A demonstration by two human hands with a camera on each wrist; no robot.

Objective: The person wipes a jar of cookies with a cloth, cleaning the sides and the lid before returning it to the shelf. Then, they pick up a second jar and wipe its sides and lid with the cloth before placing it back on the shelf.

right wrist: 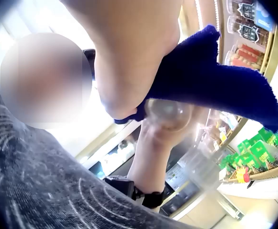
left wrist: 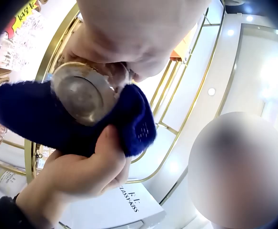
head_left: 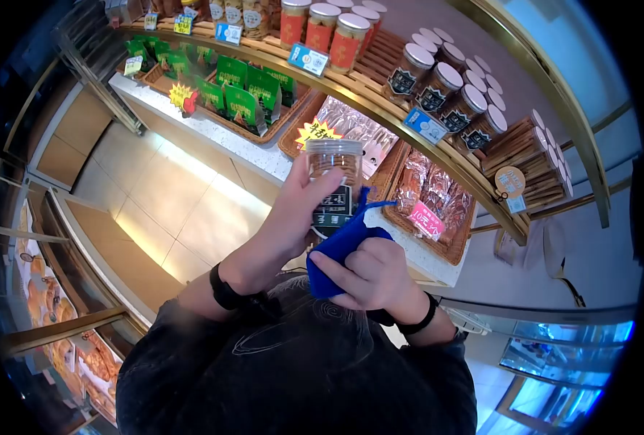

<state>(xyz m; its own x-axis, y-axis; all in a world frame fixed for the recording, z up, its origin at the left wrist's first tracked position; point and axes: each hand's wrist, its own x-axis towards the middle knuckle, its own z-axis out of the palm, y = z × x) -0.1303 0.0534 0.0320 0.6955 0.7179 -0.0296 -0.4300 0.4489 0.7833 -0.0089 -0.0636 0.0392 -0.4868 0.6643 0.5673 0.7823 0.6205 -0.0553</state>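
Observation:
In the head view a clear jar (head_left: 334, 161) with a dark label stands out in front of the chest, gripped around its side by the left hand (head_left: 293, 210). Bunched in the right hand (head_left: 376, 272) is a blue cloth (head_left: 340, 254), held against the lower part of the jar. The left wrist view shows the jar's round base (left wrist: 84, 93), with the cloth (left wrist: 34, 114) around its lower edge and the right hand (left wrist: 84, 171) pinching the cloth. From the right wrist view, the cloth (right wrist: 196, 76) hangs beside the jar's base (right wrist: 168, 113).
Ahead, a shelf (head_left: 264, 49) carries rows of lidded jars (head_left: 445, 78). Below it, baskets hold green packets (head_left: 243, 98) and wrapped goods (head_left: 430, 190) on a white counter (head_left: 227, 148). A display case of baked goods (head_left: 53, 312) stands at the left.

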